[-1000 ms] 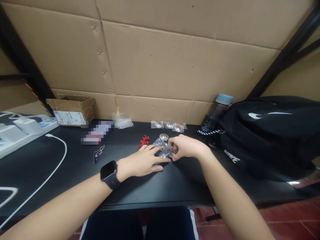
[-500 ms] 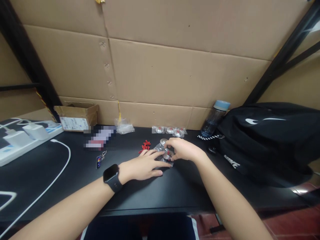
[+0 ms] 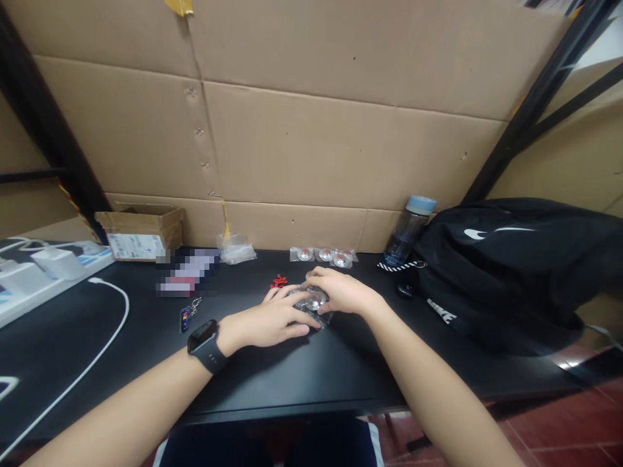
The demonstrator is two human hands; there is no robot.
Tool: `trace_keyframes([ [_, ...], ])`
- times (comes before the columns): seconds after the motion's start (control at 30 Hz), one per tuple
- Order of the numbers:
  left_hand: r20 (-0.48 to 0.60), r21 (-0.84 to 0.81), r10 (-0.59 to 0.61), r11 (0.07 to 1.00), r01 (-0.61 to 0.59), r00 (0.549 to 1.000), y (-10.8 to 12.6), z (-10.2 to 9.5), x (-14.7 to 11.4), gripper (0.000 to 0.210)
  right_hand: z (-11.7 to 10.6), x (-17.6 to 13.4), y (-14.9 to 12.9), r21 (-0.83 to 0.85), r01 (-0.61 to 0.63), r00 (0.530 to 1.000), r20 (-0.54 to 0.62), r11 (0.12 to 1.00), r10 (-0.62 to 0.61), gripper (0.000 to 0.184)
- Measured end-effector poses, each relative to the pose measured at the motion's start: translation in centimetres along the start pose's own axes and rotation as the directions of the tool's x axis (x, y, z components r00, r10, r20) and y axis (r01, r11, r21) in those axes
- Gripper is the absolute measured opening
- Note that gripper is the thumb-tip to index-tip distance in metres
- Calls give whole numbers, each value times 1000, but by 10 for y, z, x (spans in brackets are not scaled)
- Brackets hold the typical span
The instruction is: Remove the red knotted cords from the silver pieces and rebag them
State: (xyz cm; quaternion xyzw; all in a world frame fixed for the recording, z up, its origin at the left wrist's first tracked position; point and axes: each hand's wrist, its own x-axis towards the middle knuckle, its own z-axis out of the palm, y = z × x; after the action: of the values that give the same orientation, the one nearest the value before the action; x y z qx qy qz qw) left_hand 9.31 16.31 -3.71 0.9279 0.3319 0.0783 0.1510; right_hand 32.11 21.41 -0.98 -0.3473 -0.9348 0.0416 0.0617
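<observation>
Silver disc [image 3: 317, 299], red at its middle, right there between the two hands, out in the middle of the black desk [image 3: 341, 373], with crinkled clear plastic [image 3: 322, 320] around it, though whether it lies in or on the plastic I can't tell! The left hand [image 3: 282, 319] is palm down, fingers spread loose, fingertips on the plastic. The right hand [image 3: 339, 290] arches over from the other side, thumb and fingers curled about the disc; a firm grip or just a touch, can't tell. Red pieces [image 3: 279, 281] lie just beyond the left fingers, and three wrapped discs [image 3: 324, 254] line up near the desk's back edge!
</observation>
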Motion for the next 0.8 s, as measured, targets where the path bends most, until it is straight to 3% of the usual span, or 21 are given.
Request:
trace_keyframes([
  [0.1, 12, -17, -30, 999, 30, 999, 3, -4, 0, 30, 4, 2, -1, 30, 23, 999, -25, 999, -22, 53],
  [0.23, -4, -31, -27, 999, 27, 1000, 1, -6, -2, 27, 10, 7, -9, -90, 5, 996, -90, 996, -13, 41],
  [0.47, -24, -75, -36, 997, 34, 999, -8, -8, -3, 18, 10, 7, -15, -162, -72, 985, -165, 984, 45, 38],
  [0.57, -59, -96, -67, 994, 61, 996, -11, -9, 0, 17, 11, 6, -13, -98, -52, 983, -178, 994, 34, 44],
  [0.7, -212, -141, -68, 989, 38, 975, -18, -9, 5, 13, 5, 5, 1, 126, 82, 987, -150, 989, -62, 50],
  [0.8, -323, -114, -104, 991, 71, 941, -25, -5, 8, 19, -3, 3, 16, 230, 109, 973, -225, 967, -56, 27],
])
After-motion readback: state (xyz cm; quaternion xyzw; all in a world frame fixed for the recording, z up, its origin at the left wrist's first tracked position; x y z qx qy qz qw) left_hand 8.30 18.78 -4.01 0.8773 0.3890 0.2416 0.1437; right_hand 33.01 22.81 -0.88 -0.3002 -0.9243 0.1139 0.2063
